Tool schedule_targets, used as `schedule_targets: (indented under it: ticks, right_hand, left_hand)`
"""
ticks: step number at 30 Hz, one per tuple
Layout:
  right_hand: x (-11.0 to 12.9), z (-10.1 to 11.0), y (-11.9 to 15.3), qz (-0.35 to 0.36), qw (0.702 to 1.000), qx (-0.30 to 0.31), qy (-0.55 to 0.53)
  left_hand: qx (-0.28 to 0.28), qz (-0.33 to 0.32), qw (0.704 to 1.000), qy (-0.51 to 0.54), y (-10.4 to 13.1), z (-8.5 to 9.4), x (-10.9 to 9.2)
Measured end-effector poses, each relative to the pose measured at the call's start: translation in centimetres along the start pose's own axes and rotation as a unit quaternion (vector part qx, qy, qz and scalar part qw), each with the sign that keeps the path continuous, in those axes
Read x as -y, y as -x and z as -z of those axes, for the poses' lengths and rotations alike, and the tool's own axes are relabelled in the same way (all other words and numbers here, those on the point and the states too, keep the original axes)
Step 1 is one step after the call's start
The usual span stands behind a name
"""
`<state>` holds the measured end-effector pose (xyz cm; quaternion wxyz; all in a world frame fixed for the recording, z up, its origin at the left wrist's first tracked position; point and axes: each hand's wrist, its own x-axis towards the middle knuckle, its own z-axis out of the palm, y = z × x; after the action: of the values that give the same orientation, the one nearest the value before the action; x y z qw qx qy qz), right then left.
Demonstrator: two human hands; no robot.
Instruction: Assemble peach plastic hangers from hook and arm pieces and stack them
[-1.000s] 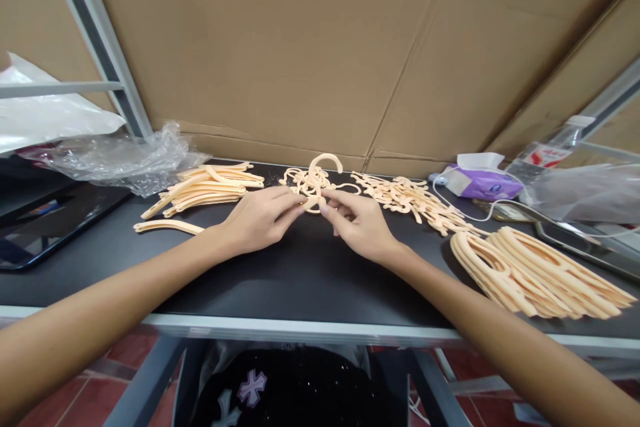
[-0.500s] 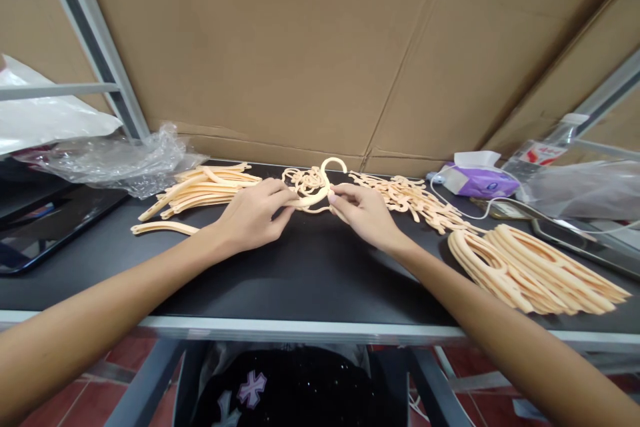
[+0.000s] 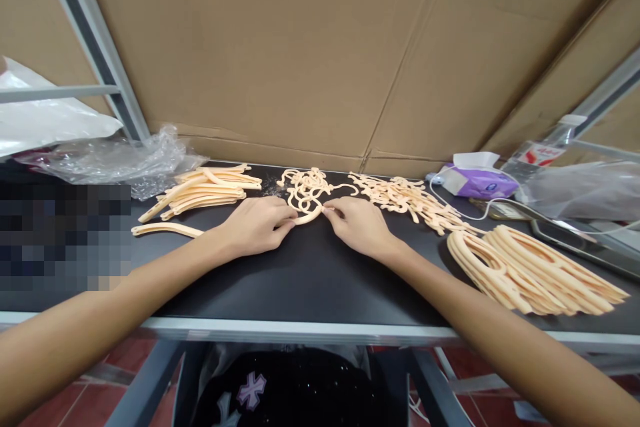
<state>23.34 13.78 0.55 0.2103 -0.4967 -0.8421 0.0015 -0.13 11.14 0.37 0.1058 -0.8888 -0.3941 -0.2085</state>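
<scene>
My left hand [image 3: 257, 225] and right hand [image 3: 356, 225] lie low on the worktop [image 3: 310, 273] near its middle, fingertips pinching opposite ends of one curved hook [image 3: 306, 217]; the hook rests at the near edge of the hook pile [image 3: 305, 185] toward the rear edge; straight pieces [image 3: 205, 190] lie stacked at rear left; looped pieces [image 3: 530, 267] lie at the right edge.

A matte black worktop [image 3: 310, 280] with a pale metal front edge runs across the scene. Behind it stands a wall of creased brown cardboard sheets [image 3: 310, 47]. A grey metal frame post [image 3: 95, 53] slants up at far left. Reddish-brown floor tiles [image 3: 135, 360] show below, under even, soft light.
</scene>
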Motion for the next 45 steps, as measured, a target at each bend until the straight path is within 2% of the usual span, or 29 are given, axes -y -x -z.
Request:
schedule_targets:
  ticks: [5,10,14,17,21,23,26,33,40,45]
  right_hand:
    - [0.0,-0.2,0.1,-0.003,1.000,-0.003,0.009]
    - [0.1,0.1,0.0,0.001,1.000,0.000,0.017]
    - [-0.2,1.5,-0.4,-0.006,0.997,-0.025,0.074]
    - [-1.4,3.2,-0.7,-0.058,0.985,-0.038,0.157]
    - [-4.1,5.4,-0.8,-0.126,0.961,0.026,0.246]
    - [-5.5,6.3,-0.7,-0.132,0.955,0.073,0.255]
    - [-7.1,7.2,-0.6,-0.142,0.947,0.111,0.264]
    - [-8.1,6.7,-0.9,-0.149,0.938,0.158,0.269]
    - [-7.7,5.8,-1.0,-0.142,0.940,0.109,0.291]
    - [-6.7,6.2,-1.0,-0.096,0.947,0.016,0.305]
  left_hand:
    - [0.016,0.008,1.000,-0.006,0.0,0.1,0.0]
    - [0.004,0.007,1.000,-0.005,0.1,0.1,0.1]
    - [-0.005,0.009,1.000,-0.009,0.1,0.1,0.1]
    - [-0.006,0.013,1.000,-0.009,0.1,0.1,0.1]
    - [-0.010,0.020,1.000,-0.007,0.1,0.2,0.2]
    - [-0.014,0.020,1.000,-0.007,0.0,0.2,0.3]
    - [-0.019,0.018,1.000,-0.005,0.0,0.2,0.3]
    - [-0.023,0.016,1.000,-0.002,0.0,0.2,0.2]
    - [-0.034,0.007,0.999,0.000,0.0,0.2,0.2]
    - [-0.031,0.002,1.000,-0.003,-0.1,0.3,0.0]
